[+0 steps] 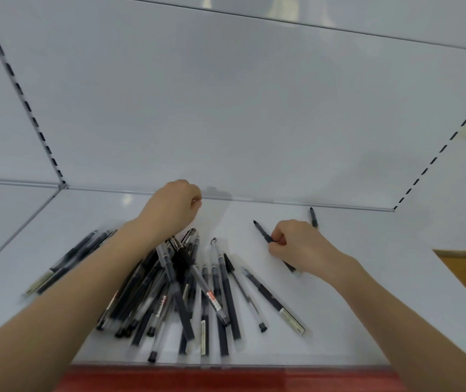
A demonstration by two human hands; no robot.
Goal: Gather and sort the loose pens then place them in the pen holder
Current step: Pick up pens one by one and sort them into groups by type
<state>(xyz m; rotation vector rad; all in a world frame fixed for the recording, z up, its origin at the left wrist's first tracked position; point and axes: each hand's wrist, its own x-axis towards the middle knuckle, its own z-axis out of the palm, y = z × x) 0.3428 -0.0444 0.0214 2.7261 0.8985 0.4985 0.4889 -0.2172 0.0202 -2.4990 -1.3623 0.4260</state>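
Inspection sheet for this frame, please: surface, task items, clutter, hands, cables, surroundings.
Surface: white shelf, red strip along its front edge.
Job's things: heap of pens left of centre; black pen pinched by the right hand; lone pen by the back panel; pen holder not seen.
Clutter: nothing seen.
Grippers: left hand curled above the heap, contents hidden; right hand pinches the black pen.
Cables: nothing seen.
Surroundings: white back panel, slotted uprights either side.
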